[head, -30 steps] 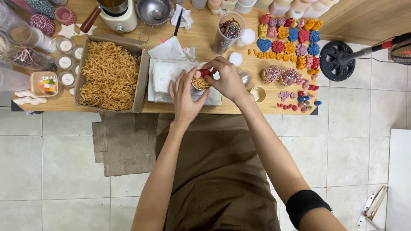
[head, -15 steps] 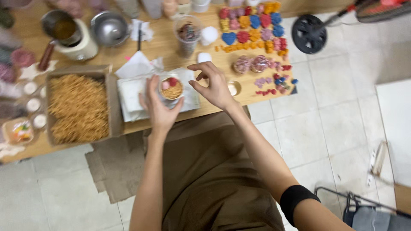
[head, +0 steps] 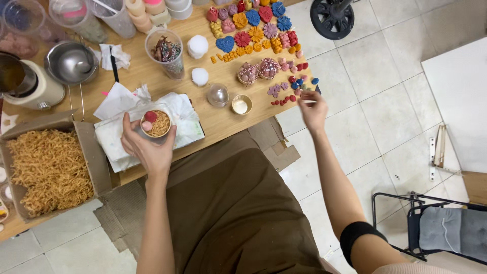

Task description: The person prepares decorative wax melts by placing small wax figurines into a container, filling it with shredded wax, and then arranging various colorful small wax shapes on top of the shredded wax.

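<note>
Left hand (head: 147, 149): curled around a small cup (head: 156, 124), fingers wrapped on its side, cup held just above the white paper (head: 180, 119) on the table (head: 223, 122)
Cup contents: tan shredded filler with a red piece and a pink piece at one side; filler sits level with the rim
Right hand (head: 313, 109): stretched out to the table's right edge, fingers half closed over the scatter of small wax pieces (head: 291, 90); whether a piece is pinched between the fingertips cannot be told
Risk, cup tilt: the cup rests on one hand only while the gaze goes right; a slight roll of the wrist would likely spill filler and both pieces onto the paper
Risk, edge drop: the small pieces lie close to the table edge; a sweep of the right fingers could push some off onto the tiled floor
Risk, knock-over: the two ribbed pink cups (head: 257, 71) stand just beside the scatter; a careless return of the arm could clip them
Risk, glass dome (head: 218, 94) and small white dish (head: 240, 104): both sit between the two hands, in the likely path back to the cup
Risk, crushing: the pieces look soft and detailed; a hard pinch may mar them
Filler box (head: 48, 167): at the left, well apart from the right hand; no hazard judged there
</note>
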